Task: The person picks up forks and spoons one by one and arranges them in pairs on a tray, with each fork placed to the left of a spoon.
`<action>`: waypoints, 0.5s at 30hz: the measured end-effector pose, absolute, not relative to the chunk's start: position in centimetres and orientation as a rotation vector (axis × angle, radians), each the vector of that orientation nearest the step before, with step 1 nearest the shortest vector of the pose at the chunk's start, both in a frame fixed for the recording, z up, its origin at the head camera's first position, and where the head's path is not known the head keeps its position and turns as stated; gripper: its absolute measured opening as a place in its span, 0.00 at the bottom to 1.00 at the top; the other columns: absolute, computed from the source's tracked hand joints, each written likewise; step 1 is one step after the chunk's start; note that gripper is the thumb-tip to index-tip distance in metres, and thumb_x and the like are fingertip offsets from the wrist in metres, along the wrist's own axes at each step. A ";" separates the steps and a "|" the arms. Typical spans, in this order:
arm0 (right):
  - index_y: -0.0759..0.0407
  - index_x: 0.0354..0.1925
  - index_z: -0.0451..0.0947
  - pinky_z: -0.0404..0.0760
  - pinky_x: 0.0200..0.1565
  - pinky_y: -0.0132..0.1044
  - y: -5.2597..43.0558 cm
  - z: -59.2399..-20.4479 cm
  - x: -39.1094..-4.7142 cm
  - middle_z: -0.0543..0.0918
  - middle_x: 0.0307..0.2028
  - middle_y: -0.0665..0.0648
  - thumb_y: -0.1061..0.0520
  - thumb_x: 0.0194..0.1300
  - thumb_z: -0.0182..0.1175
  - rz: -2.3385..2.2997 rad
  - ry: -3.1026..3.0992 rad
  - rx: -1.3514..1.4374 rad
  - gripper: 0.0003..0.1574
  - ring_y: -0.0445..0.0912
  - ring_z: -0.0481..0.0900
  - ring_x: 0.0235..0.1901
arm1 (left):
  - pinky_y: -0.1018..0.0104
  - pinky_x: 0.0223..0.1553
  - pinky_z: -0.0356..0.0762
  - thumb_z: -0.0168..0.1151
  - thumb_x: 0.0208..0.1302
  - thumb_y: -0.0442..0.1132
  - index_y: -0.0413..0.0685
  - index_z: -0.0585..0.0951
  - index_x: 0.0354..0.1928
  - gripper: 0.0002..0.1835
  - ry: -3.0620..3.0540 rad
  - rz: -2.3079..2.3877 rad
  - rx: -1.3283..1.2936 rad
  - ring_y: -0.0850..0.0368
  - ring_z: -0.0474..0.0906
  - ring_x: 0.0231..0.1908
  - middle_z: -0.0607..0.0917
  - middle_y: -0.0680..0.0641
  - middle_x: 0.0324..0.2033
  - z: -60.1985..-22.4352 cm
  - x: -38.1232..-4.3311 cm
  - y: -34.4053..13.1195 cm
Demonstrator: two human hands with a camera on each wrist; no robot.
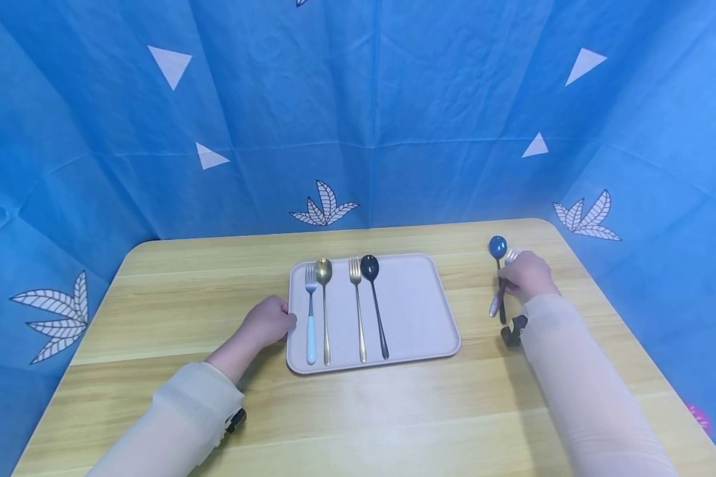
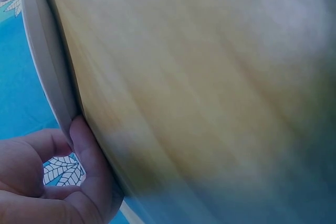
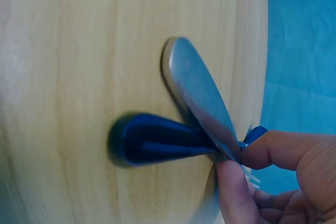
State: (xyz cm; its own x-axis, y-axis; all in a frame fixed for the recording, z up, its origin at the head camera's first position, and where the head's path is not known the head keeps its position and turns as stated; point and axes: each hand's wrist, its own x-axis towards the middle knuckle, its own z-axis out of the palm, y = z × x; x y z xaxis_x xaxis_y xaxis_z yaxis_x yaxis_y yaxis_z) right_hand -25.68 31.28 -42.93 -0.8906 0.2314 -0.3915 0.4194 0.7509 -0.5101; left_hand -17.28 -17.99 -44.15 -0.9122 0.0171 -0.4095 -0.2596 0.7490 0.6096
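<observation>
In the head view my left hand [image 1: 268, 321] pinches the left rim of a pale rectangular tray [image 1: 420, 305]. The left wrist view shows thumb and fingers on either side of the tray's edge. Toward the table's right side, my right hand [image 1: 527, 273] pinches a silver fork [image 3: 202, 90] between thumb and finger. Its tines [image 1: 512, 254] point away from me, partly hidden by the hand. The fork crosses over a dark blue spoon [image 1: 497, 247], whose handle [image 3: 157, 140] lies beneath it in the right wrist view.
On the tray lie a silver fork with a light blue handle [image 1: 311, 338], a gold spoon [image 1: 324, 270], a gold fork [image 1: 356, 271] and a black spoon [image 1: 369, 267]. A wooden table [image 1: 358, 424] carries everything. Blue curtain [image 1: 358, 99] hangs behind and at both sides.
</observation>
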 end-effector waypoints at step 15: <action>0.76 0.39 0.76 0.84 0.29 0.36 31.5 -42.8 -25.6 0.82 0.23 0.60 0.62 0.61 0.62 -0.956 2.611 0.545 0.15 0.44 0.82 0.20 | 0.63 0.28 0.69 0.53 0.65 0.35 0.40 0.72 0.32 0.06 2.549 0.980 -0.189 0.52 0.72 0.27 0.75 0.45 0.27 -44.1 -17.4 -18.0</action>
